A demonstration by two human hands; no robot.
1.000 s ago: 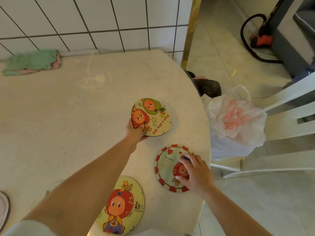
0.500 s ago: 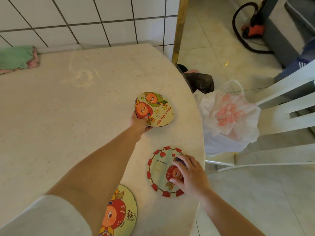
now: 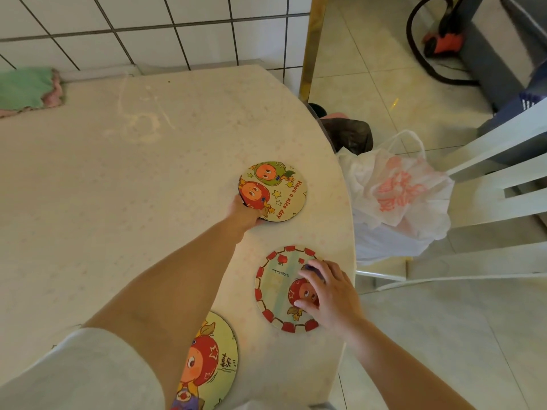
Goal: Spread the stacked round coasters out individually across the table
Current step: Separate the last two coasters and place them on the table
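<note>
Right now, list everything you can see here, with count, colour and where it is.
round coasters: three in view, cartoon fruit prints; one far, one red-bordered near the table's right edge, one at the near edge
table: one, cream, speckled
cloth: one, green and pink, far left
plastic bag: one, white with pink print, on the floor to the right
chair: one, white, right
tiled wall: white
left hand: grip on the far coaster's edge
right hand: fingers resting on the red-bordered coaster
</note>
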